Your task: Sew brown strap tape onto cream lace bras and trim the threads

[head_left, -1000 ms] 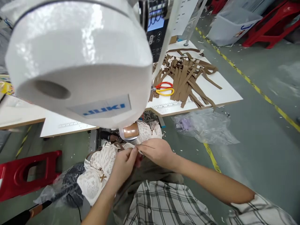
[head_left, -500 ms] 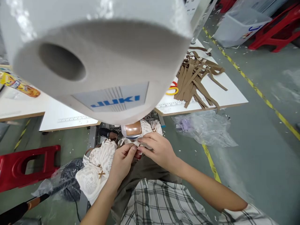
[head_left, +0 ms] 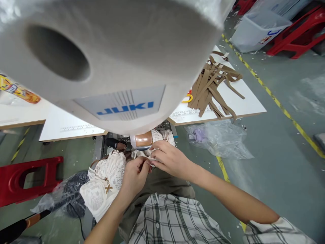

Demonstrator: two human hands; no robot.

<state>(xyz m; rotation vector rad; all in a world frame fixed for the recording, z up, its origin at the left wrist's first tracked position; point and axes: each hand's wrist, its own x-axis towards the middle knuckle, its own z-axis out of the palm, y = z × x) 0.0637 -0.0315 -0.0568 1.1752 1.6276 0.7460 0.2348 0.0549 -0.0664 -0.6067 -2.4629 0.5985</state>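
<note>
White lace bras (head_left: 111, 169) with a small brown bow lie bunched to the left of my hands, under the head of a JUKI sewing machine (head_left: 127, 110). My left hand (head_left: 135, 176) pinches the edge of the white lace (head_left: 138, 154) between thumb and fingers. Close beside it, my right hand (head_left: 170, 159) is closed on the same lace edge, its fingertips almost meeting the left ones. The pinched bit itself is mostly hidden by the fingers. More lace (head_left: 166, 136) shows beyond my right hand, beside the machine's brown-and-silver part (head_left: 143, 139).
Brown fabric strips (head_left: 210, 84) lie on the white table (head_left: 250, 101) at right, beside yellow-handled scissors (head_left: 188, 98). The large machine head blocks much of the upper view. A red stool (head_left: 15, 183) stands at left; a clear plastic bag (head_left: 223, 139) lies at right.
The fingertips have shifted slightly and drawn closer together on the lace; less of the pinched edge shows now. The camera has moved a little nearer the machine head.
</note>
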